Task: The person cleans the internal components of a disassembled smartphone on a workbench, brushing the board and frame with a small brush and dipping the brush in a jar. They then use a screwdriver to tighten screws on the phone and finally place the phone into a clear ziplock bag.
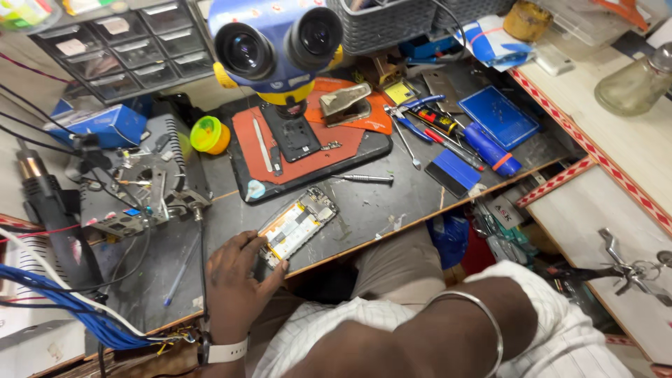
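Note:
My left hand (234, 280), with a white watch strap on its wrist, grips the near end of an opened phone (297, 224). The phone lies tilted at the front edge of the dark workbench (392, 203), its insides and a yellowish panel facing up. My right forearm, with a metal bangle (483, 322) and a white checked sleeve, crosses the bottom of the view; the hand itself is out of the picture. Beyond the phone, an orange mat (308, 150) holds another dismantled phone (290, 133) under a blue and yellow microscope (276, 42).
A metal tool (364, 178) lies past the phone. Blue-handled tools (483, 147) and a blue pad (498, 115) sit at the right. A green-yellow cup (208, 134), a hot-air gun (38, 189) and blue wires (70, 308) crowd the left. Drawers (126, 45) stand behind.

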Action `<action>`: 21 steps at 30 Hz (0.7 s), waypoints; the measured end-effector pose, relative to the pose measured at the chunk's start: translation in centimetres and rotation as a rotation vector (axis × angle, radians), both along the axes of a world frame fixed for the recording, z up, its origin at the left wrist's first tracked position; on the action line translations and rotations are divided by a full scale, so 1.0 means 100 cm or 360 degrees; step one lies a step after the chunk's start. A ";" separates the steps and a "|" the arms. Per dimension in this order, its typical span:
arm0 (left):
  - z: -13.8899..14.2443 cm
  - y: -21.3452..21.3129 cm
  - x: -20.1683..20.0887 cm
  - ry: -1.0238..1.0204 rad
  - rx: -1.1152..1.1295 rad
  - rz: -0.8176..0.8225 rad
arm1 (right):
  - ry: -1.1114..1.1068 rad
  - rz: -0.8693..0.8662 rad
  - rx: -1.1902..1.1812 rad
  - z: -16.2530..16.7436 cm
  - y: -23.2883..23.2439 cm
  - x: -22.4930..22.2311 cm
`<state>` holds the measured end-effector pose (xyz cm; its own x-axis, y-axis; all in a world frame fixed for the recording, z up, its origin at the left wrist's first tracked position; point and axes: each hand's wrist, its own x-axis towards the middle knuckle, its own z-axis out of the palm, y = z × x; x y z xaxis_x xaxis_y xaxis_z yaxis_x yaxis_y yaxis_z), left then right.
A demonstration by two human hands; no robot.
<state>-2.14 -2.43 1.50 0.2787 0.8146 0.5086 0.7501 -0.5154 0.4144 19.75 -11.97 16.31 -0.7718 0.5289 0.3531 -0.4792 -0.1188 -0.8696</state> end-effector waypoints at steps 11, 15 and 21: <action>0.001 0.000 0.001 -0.0054 0.0053 -0.0003 | -0.1388 -0.2048 0.1328 -0.128 0.043 0.042; 0.001 -0.001 0.002 -0.0088 0.0064 0.0024 | -0.1651 -0.1871 0.0985 -0.149 0.048 0.055; 0.004 -0.001 0.003 -0.0053 0.0048 0.0012 | -0.1501 -0.2090 0.1190 -0.138 0.061 0.053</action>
<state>-1.87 -2.54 1.86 0.2554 0.8007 0.5419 0.7400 -0.5226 0.4235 25.05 -5.88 2.50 -0.0787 0.8542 0.5140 0.7200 0.4053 -0.5633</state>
